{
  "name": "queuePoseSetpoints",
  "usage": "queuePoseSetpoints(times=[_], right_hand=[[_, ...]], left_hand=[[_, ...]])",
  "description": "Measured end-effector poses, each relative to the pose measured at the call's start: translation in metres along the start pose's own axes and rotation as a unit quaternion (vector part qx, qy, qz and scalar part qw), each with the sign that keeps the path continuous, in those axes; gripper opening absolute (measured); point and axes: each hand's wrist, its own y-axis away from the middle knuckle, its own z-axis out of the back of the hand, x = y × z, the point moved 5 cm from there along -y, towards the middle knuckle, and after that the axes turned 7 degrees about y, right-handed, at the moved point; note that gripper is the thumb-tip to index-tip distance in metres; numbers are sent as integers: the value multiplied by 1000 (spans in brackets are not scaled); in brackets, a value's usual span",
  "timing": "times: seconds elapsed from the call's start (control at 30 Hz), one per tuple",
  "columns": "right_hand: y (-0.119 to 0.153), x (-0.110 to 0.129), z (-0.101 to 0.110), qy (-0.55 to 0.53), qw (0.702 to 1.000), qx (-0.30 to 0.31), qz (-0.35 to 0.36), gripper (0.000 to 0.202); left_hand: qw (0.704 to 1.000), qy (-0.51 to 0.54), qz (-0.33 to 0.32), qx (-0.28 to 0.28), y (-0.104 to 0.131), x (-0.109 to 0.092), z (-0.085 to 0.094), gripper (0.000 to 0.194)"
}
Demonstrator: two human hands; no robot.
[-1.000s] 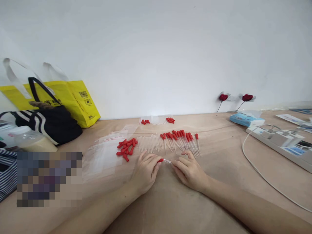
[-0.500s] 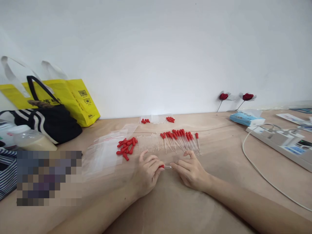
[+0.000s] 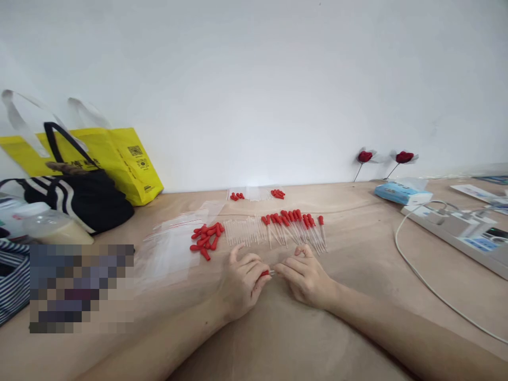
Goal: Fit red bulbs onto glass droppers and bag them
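My left hand (image 3: 246,278) pinches a red rubber dropper bulb (image 3: 265,273) between thumb and fingers. My right hand (image 3: 304,275) is closed on a thin clear dropper tube (image 3: 272,272), whose short bare stretch shows between the two hands. The tube's end meets the bulb; how deep it sits inside is hidden. Just beyond my left hand lies a pile of loose red bulbs (image 3: 206,238). A row of bare clear tubes (image 3: 243,230) lies beyond my hands, and to its right are several droppers (image 3: 296,225) with red bulbs on their tubes.
Clear zip bags (image 3: 170,248) lie left of the loose bulbs. Near the wall is another bag (image 3: 257,193) with bulbs and tubes. A yellow bag (image 3: 130,164), a black bag (image 3: 99,201) and a bottle (image 3: 55,225) stand left. Rightward are a tissue pack (image 3: 400,193) and power strip (image 3: 456,227).
My right hand has moved slightly left, closer to my left hand. Less of the clear tube shows between them. Both hands keep their pinch.
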Motion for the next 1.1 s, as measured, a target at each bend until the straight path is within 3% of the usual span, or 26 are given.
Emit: queuePoseSetpoints(times=[0.23, 0.33, 0.5, 0.63, 0.8, 1.1], right_hand=[[-3, -10, -4, 68, 995, 56, -46, 19], [-5, -26, -9, 88, 982, 96, -134, 17], [-15, -67, -30, 85, 908, 154, -380, 17], [-25, -80, -52, 89, 847, 208, -481, 20], [-35, -82, -67, 91, 827, 246, -497, 17], [-43, -80, -73, 98, 841, 256, -465, 22]], left_hand=[[999, -22, 37, 25, -2, 18, 2, 12], [994, -76, 77, 5, -4, 32, 14, 23], [958, -185, 214, -41, -9, 70, 42, 18], [929, -215, 300, -9, -8, 101, 59, 13], [906, -210, 365, 32, 0, 124, 70, 15], [911, -209, 350, 62, -2, 127, 70, 17]])
